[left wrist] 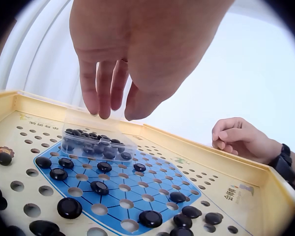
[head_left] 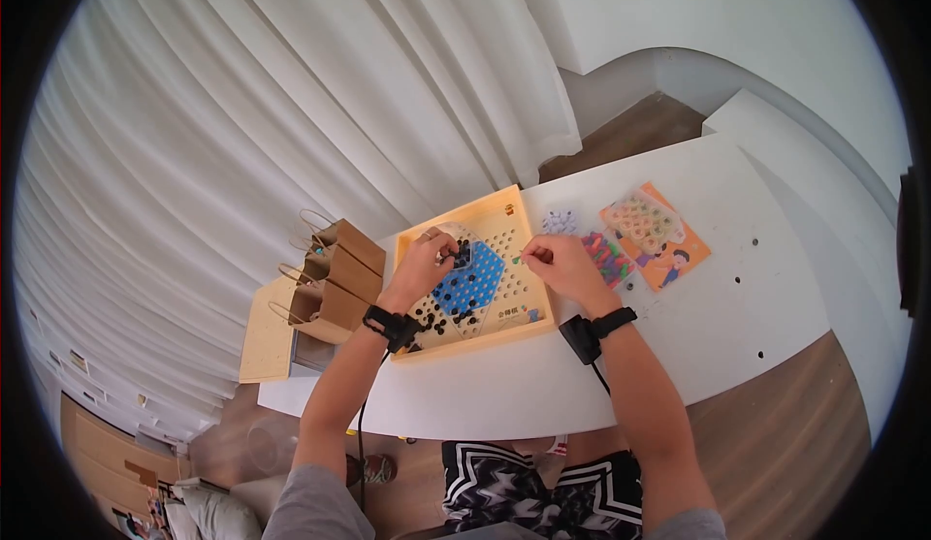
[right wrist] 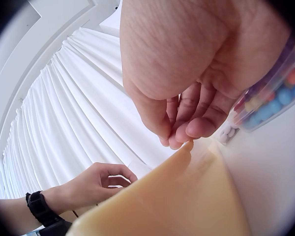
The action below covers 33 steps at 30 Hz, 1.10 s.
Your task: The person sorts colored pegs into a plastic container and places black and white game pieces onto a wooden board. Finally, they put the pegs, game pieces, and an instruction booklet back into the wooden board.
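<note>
My left hand [left wrist: 137, 54] hangs over a clear plastic box [left wrist: 101, 145] packed with black game pieces [left wrist: 88, 135]. Its fingers point down and bend loosely, with nothing seen between them. The box sits at the far side of a blue hexagonal board area [left wrist: 123, 189] inside a yellow tray [head_left: 529, 239]. More black pieces [left wrist: 151, 218] lie scattered over the holes, thickest toward the near left. My right hand [head_left: 562, 264] is at the tray's right side, fingers loosely curled and no piece visible in them. In the right wrist view its fingertips appear right at the tray's rim [right wrist: 187, 152].
Brown paper bags [head_left: 339, 283] stand left of the tray. To its right on the white table [head_left: 708, 336] are a box of colourful pieces [head_left: 608, 259], white pieces [head_left: 560, 222], and an orange card [head_left: 684, 249] under another clear box [head_left: 643, 220]. A white curtain [head_left: 388, 84] hangs behind.
</note>
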{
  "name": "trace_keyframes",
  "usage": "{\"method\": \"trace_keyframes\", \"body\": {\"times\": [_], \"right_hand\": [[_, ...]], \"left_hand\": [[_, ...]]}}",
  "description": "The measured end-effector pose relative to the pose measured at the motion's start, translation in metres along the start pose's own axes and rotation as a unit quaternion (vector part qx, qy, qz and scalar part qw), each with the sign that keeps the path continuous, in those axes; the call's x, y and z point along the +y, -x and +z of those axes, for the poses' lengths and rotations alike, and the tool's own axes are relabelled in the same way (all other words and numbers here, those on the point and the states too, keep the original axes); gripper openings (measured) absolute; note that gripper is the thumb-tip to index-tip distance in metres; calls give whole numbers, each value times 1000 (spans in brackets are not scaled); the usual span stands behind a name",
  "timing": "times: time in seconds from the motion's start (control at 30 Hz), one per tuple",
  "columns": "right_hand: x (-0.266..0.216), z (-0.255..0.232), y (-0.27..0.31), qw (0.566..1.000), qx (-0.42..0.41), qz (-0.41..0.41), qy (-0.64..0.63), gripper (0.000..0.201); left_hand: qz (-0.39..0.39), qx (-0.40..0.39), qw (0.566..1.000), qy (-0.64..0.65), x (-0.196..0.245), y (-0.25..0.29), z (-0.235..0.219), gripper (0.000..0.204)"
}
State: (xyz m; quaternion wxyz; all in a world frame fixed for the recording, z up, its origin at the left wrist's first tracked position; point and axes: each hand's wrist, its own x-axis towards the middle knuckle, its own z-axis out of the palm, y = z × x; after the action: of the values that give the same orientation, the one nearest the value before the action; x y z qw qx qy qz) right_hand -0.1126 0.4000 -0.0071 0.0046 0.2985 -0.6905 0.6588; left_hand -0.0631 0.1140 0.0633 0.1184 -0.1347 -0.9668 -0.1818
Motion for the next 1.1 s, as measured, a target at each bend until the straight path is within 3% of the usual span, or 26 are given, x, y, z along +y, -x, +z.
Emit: {"method": "trace_keyframes", "body": {"times": [0.17, 0.23, 0.33, 0.83, 1.1], "right_hand": [[1, 1, 1, 1000, -4, 7, -13, 13], [-1, 2, 1, 1000, 1, 6, -4, 13], [-2, 1, 1, 1000, 1, 3, 1, 14], [-3, 0, 1, 1000, 0, -1, 8, 13], [-4, 0, 0, 1000, 1, -3, 4, 13]], "left_hand": [[1, -110, 993, 32, 20, 19, -3, 17], [14, -213, 976, 53, 33, 28, -5, 21], [4, -266, 962, 58, 42, 35, -5, 24], [53, -221, 974, 6, 32, 42, 13, 22], [21, -229, 973, -6, 38, 36, 14, 19]]}}
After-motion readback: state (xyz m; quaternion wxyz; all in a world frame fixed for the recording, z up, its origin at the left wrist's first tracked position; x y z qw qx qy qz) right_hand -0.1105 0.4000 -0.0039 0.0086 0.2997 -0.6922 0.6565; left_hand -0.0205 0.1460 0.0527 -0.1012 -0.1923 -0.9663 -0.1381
